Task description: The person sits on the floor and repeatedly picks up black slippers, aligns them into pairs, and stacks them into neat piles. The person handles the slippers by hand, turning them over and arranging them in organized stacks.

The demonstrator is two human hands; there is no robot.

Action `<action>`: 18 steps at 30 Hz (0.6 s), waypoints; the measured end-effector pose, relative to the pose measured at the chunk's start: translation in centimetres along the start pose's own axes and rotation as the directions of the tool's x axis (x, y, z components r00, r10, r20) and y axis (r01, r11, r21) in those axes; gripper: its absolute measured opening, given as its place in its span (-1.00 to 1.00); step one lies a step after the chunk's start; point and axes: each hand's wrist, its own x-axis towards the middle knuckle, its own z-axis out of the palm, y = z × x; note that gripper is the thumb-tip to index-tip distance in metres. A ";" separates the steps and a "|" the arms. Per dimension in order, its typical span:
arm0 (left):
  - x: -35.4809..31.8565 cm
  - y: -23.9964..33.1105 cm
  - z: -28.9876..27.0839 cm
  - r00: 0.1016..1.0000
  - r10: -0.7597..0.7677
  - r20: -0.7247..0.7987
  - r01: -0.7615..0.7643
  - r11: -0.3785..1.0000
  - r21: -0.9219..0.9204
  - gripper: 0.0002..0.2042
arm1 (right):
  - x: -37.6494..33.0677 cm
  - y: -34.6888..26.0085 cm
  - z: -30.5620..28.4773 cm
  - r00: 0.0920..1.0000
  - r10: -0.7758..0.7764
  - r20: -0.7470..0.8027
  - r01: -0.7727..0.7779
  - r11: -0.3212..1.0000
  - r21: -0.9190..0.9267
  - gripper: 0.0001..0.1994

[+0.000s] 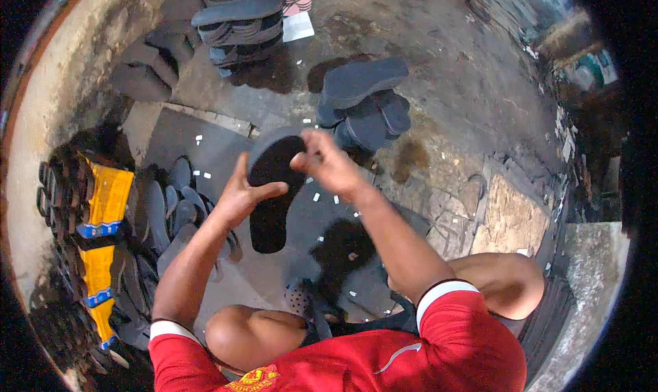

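Observation:
A black shoe sole [269, 220] with a grey edge stands upright in front of me. My left hand [240, 194] grips it from the left side, the thumb lying across its dark face. At the upper right edge of the sole is my right hand [327, 164], its thumb and fingers drawn together in a pinch and slightly blurred. Whatever may be between those fingertips is hidden. Just beyond the right hand lies a loose pile of dark grey soles [367, 83].
A taller stack of soles [240, 28] stands farther back, left of centre. Many sandals or soles [171, 207] lie at my left, beside a yellow-and-blue strip [103, 234]. Small white scraps [317, 197] dot the dark sheet [185, 141]. A worn board [510, 217] lies at right.

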 end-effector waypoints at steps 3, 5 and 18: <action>4.1 1.9 1.6 0.977 -0.040 0.209 -0.062 0.887 0.457 -0.08 | 1.2 -3.4 -7.6 0.967 -0.101 0.233 0.121 0.990 -0.075 -0.44; 7.5 1.3 3.8 0.947 -0.084 0.312 -0.029 0.940 0.340 -0.03 | 1.2 -2.6 -11.4 0.988 -0.027 0.154 0.027 1.000 0.004 -0.51; 25.9 -4.2 6.1 0.976 -0.189 0.106 0.209 0.950 -0.231 -0.60 | 4.9 8.2 -28.7 0.881 0.353 -0.316 -0.194 0.877 0.439 -0.56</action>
